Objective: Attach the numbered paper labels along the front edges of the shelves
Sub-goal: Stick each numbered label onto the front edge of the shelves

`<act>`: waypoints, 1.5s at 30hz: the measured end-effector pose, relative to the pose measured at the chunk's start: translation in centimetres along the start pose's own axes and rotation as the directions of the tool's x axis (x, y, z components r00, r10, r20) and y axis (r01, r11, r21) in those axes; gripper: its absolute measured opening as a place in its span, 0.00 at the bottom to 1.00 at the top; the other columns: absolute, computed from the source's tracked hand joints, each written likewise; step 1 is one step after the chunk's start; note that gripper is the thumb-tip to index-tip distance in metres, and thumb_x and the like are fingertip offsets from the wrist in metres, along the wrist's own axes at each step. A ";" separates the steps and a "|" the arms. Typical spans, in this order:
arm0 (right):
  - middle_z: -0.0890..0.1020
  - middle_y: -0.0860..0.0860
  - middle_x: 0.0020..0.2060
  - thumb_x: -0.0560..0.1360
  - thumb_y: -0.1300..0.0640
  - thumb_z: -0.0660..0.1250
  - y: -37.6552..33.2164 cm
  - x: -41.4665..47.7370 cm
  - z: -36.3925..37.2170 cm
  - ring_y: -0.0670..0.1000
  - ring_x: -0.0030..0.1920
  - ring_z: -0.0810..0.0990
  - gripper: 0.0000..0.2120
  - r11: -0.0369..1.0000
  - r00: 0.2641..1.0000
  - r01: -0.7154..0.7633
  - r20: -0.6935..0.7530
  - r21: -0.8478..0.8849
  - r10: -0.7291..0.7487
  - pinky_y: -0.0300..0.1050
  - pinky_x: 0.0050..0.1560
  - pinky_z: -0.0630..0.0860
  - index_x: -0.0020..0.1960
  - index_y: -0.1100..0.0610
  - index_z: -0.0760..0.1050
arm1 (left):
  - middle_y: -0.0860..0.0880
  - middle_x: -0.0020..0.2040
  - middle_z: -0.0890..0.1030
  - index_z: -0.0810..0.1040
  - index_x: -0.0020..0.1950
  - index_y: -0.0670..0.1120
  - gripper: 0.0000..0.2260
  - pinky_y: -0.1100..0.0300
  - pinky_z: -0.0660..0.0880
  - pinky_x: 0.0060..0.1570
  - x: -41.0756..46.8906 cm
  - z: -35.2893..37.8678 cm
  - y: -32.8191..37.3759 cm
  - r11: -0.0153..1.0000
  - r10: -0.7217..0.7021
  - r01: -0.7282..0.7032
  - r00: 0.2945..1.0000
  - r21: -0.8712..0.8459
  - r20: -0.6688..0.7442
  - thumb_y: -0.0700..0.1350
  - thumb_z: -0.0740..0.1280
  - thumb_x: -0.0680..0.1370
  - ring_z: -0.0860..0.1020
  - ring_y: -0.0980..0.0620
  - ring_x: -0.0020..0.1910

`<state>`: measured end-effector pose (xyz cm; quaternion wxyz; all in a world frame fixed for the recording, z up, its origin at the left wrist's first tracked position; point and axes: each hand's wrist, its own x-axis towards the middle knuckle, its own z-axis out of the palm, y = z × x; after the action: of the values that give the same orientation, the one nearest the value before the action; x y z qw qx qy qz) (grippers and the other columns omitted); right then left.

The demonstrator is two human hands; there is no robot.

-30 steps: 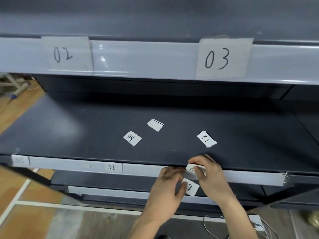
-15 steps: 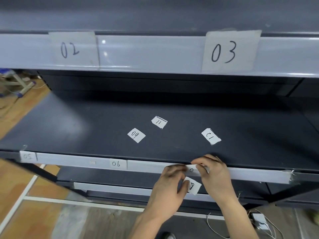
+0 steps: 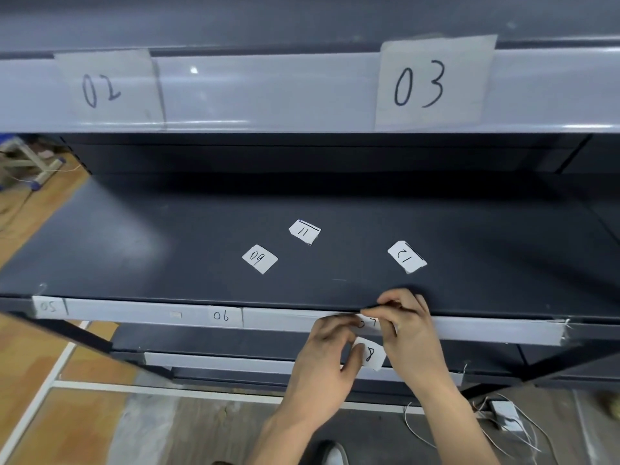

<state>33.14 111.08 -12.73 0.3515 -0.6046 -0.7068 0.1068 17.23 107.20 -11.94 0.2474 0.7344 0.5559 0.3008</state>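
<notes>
Barely shifted since before: our right hand (image 3: 407, 333) pinches label 07 (image 3: 367, 323) at the shelf's front edge (image 3: 288, 319); our left hand (image 3: 322, 360) pinches label 08 (image 3: 371, 356) just below. We judge 07 nearly fixed, 08 next.

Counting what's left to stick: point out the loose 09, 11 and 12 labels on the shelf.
09 label (image 3: 260, 259), head view, paper's middle.
11 label (image 3: 304, 231), head view, paper's middle.
12 label (image 3: 407, 257), head view, paper's middle.
</notes>
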 end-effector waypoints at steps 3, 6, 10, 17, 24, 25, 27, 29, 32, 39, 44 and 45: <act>0.78 0.47 0.46 0.64 0.79 0.67 0.3 -0.2 0.4 0.46 0.44 0.67 0.25 1.000 1.000 -0.018 -0.024 0.003 0.018 0.40 0.45 0.71 0.45 0.50 0.85 | 0.64 0.62 0.74 0.68 0.42 0.54 0.06 0.68 0.69 0.57 0.1 -0.1 0.2 1.000 -0.005 0.005 1.000 -0.017 -0.002 0.54 0.59 0.77 0.66 0.66 0.65; 0.78 0.48 0.46 0.62 0.81 0.64 0.5 -0.3 0.7 0.48 0.45 0.68 0.28 0.999 0.999 -0.026 -0.022 0.026 0.026 0.43 0.43 0.74 0.45 0.51 0.85 | 0.64 0.61 0.74 0.69 0.42 0.53 0.07 0.68 0.70 0.56 0.2 -0.1 0.2 0.999 -0.016 0.016 1.000 -0.036 -0.008 0.54 0.59 0.77 0.67 0.66 0.64; 0.79 0.49 0.48 0.62 0.82 0.63 0.8 -0.8 0.9 0.51 0.46 0.72 0.27 0.997 0.998 -0.042 -0.036 0.061 0.045 0.44 0.44 0.73 0.42 0.53 0.85 | 0.66 0.62 0.73 0.72 0.42 0.50 0.09 0.68 0.71 0.56 -0.1 -0.3 0.2 0.997 -0.025 0.026 1.000 -0.069 0.016 0.54 0.59 0.77 0.67 0.65 0.66; 0.79 0.50 0.52 0.63 0.82 0.62 0.4 -1.5 1.3 0.51 0.51 0.73 0.28 0.995 0.994 -0.064 -0.086 0.073 0.071 0.41 0.48 0.72 0.46 0.54 0.85 | 0.67 0.66 0.70 0.74 0.41 0.49 0.08 0.73 0.64 0.60 -0.3 -0.7 -0.5 0.998 0.000 0.008 0.992 -0.064 0.125 0.50 0.62 0.78 0.63 0.67 0.69; 0.76 0.45 0.61 0.67 0.75 0.56 -1.1 -3.1 -0.3 0.41 0.62 0.70 0.29 0.985 0.987 -0.142 -0.062 0.100 0.149 0.27 0.63 0.63 0.58 0.51 0.81 | 0.65 0.63 0.74 0.71 0.39 0.53 0.07 0.59 0.72 0.59 0.2 -1.2 -0.3 0.981 -0.040 0.064 0.991 -0.186 0.129 0.51 0.62 0.76 0.69 0.63 0.66; 0.76 0.44 0.61 0.68 0.74 0.55 -1.3 -3.7 -0.8 0.41 0.63 0.70 0.29 0.977 0.978 -0.181 -0.081 0.113 0.191 0.27 0.64 0.62 0.60 0.51 0.79 | 0.66 0.62 0.75 0.74 0.39 0.52 0.06 0.60 0.72 0.59 0.0 -1.3 -0.2 0.970 -0.062 0.090 0.990 -0.224 0.130 0.48 0.64 0.77 0.71 0.63 0.65; 0.77 0.43 0.60 0.71 0.75 0.57 -1.2 -5.0 -2.0 0.41 0.62 0.71 0.27 0.951 0.948 -0.274 -0.124 0.140 0.292 0.25 0.62 0.62 0.62 0.53 0.78 | 0.66 0.59 0.77 0.77 0.40 0.50 0.07 0.62 0.73 0.55 -0.4 -1.5 -0.2 0.956 -0.115 0.137 0.989 -0.260 0.097 0.43 0.66 0.78 0.73 0.63 0.61; 0.77 0.44 0.58 0.74 0.73 0.59 -0.9 -6.1 -3.2 0.44 0.59 0.74 0.23 0.898 0.893 -0.401 -0.141 0.183 0.428 0.26 0.56 0.66 0.60 0.52 0.78 | 0.63 0.51 0.79 0.76 0.40 0.52 0.07 0.64 0.71 0.49 -0.9 -1.5 -0.1 0.949 -0.183 0.185 0.983 -0.254 0.034 0.44 0.67 0.78 0.76 0.61 0.53; 0.79 0.48 0.54 0.76 0.67 0.63 0.4 -7.1 -4.4 0.46 0.51 0.78 0.16 0.754 0.739 -0.576 -0.193 0.315 0.645 0.30 0.46 0.70 0.59 0.53 0.78 | 0.57 0.38 0.78 0.74 0.38 0.54 0.10 0.70 0.68 0.39 -1.6 -1.2 0.1 0.931 -0.261 0.250 0.965 -0.267 -0.005 0.43 0.69 0.77 0.76 0.58 0.41; 0.80 0.51 0.50 0.77 0.57 0.68 4.4 -6.5 -6.4 0.56 0.50 0.80 0.18 0.332 0.329 -0.600 -0.154 0.728 0.932 0.55 0.52 0.78 0.65 0.57 0.71 | 0.55 0.35 0.81 0.75 0.42 0.59 0.11 0.76 0.69 0.37 -1.0 0.8 2.8 0.888 -0.282 0.289 0.957 -0.358 0.072 0.42 0.70 0.76 0.77 0.63 0.41; 0.76 0.53 0.51 0.72 0.46 0.70 8.8 -2.7 -8.7 0.53 0.47 0.78 0.27 0.205 0.231 -0.537 -0.090 0.818 0.969 0.51 0.46 0.80 0.65 0.56 0.67 | 0.57 0.37 0.81 0.76 0.43 0.56 0.08 0.71 0.71 0.36 2.1 3.2 6.6 0.890 -0.222 0.242 0.970 -0.385 0.097 0.42 0.69 0.77 0.78 0.58 0.39; 0.75 0.53 0.54 0.73 0.46 0.70 9.5 -1.7 -9.2 0.52 0.48 0.77 0.28 0.174 0.212 -0.516 -0.072 0.839 0.975 0.53 0.51 0.80 0.67 0.55 0.65 | 0.56 0.37 0.81 0.76 0.43 0.55 0.08 0.70 0.71 0.36 3.0 3.9 7.5 0.891 -0.217 0.237 0.971 -0.387 0.097 0.42 0.69 0.77 0.78 0.57 0.39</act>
<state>46.32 109.30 -12.16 0.6297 -0.7097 -0.0138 0.3157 25.64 108.05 -8.97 0.4384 0.6065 0.5589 0.3571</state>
